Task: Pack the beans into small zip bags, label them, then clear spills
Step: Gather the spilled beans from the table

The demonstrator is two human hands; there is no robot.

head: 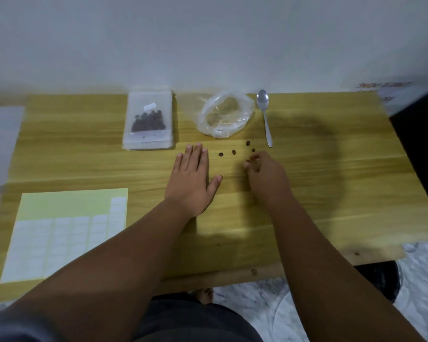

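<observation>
Several dark spilled beans (233, 151) lie loose on the wooden table (331, 174) in front of a clear, nearly empty plastic bag (226, 114). My right hand (265, 174) hovers at the right end of the row, fingertips curled and pinching a bean. My left hand (193, 178) lies flat on the table, fingers straight, just left of the beans. A stack of small zip bags (148, 122) sits at the back; the top one holds dark beans and carries a white label.
A metal spoon (264, 114) lies right of the plastic bag. A yellow sheet of white sticker labels (64, 233) is at the front left. A dark object (420, 134) stands past the table's right edge. A wall rises directly behind the table.
</observation>
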